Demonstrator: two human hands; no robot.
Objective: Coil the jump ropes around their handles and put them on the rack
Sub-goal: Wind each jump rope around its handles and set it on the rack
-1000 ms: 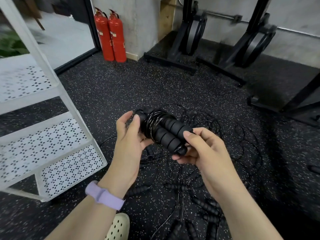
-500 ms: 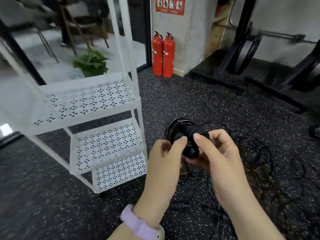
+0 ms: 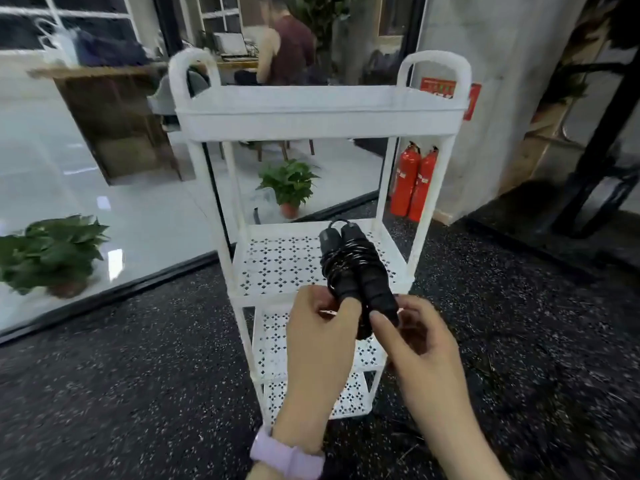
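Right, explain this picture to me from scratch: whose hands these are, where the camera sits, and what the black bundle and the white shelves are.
There is no machine here. A person wears one camera on the head, looking forward and down, so you see their own two bare hands from above. The left hand, with a lilac wristband, and the right hand both grip the lower ends of a black jump rope bundle: two foam handles side by side with the thin cord wound round them. Just beyond stands a white metal rack with perforated shelves, on a dark speckled rubber floor. The bundle hangs in front of the middle shelf, not yet set down. Behind are two red fire extinguishers and potted green plants.
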